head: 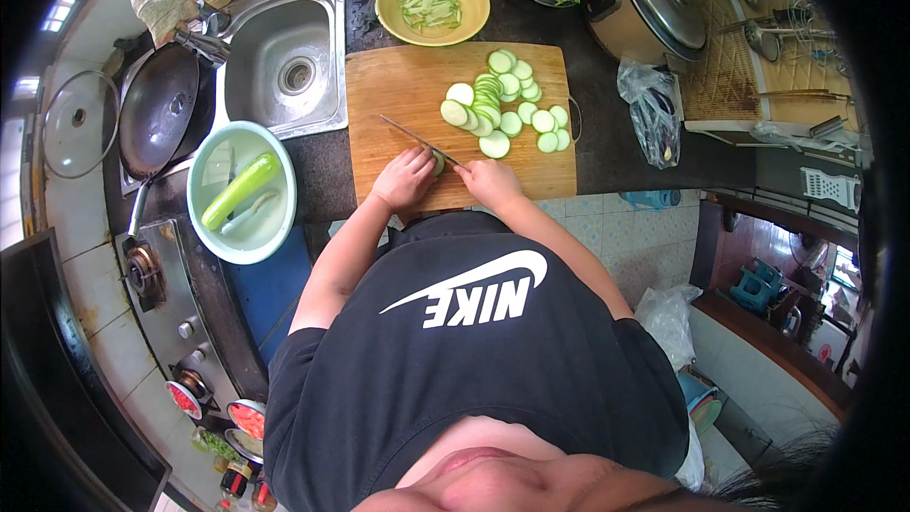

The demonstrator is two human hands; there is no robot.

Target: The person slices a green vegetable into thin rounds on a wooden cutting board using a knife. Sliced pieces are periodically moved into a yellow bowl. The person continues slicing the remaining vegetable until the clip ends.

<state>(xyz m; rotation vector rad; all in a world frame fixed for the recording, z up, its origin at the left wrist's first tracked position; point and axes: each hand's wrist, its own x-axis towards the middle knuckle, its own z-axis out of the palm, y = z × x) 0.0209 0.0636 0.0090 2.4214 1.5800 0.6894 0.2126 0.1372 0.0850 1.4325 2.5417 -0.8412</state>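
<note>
My left hand [407, 178] presses a piece of pale green squash [438, 162] down near the front edge of a wooden cutting board [398, 85]. Most of that piece is hidden under the fingers. My right hand [490, 183] grips a kitchen knife [412, 134], its blade pointing away to the far left, right beside the squash. Farther back on the board, round squash slices [488, 91] lie in an overlapping row. More loose slices [546, 124] are scattered to the right of them.
A yellow bowl [462, 21] of cut green strips stands behind the board. At left are a steel sink [284, 35], a wok [160, 107] and a pale basin [283, 227] holding a whole squash [242, 190] in water. To the right are a rice cooker [618, 21] and a plastic bag [650, 110].
</note>
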